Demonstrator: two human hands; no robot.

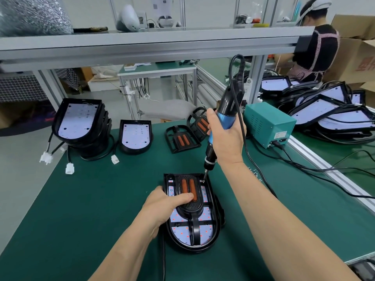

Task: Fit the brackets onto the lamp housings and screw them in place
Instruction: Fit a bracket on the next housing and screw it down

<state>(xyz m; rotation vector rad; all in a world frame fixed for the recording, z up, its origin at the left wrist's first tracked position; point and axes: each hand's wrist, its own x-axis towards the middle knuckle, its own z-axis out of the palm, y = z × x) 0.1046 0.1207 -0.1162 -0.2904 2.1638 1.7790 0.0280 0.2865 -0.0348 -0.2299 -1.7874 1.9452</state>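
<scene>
Centrally on the green-matted bench (91, 209), toward its near edge, lay one black lamp housing (215, 230), open face up, its white LED board showing. A black bracket (194, 206) with two orange bars sat seated in the housing's far half.

Left hand (162, 205): resting on the housing's left rim, one digit stretched flat across the bracket and pressing on it; the other fingers were hidden.

Right hand (225, 138): fist wrapped round the blue grip of a corded electric screwdriver (224, 116), held nearly upright above the housing. The bit tip (203, 180) met the housing's far right corner.

Further stock, far left corner of the bench: a stack of lamp housings (79, 120) propped on edge, cables trailing to white connectors (70, 168). Just beside it to the right, a single housing (137, 136) leaning upright.

Far edge, middle: two loose brackets (181, 139), one partly behind the right hand.

Far right corner: a teal power supply box (267, 124), cables plugged into its front.

Adjoining bench to the right: a heap of finished housings (334, 110). Beyond it stood a second person (318, 47) in a checked apron, beside cardboard boxes
</scene>
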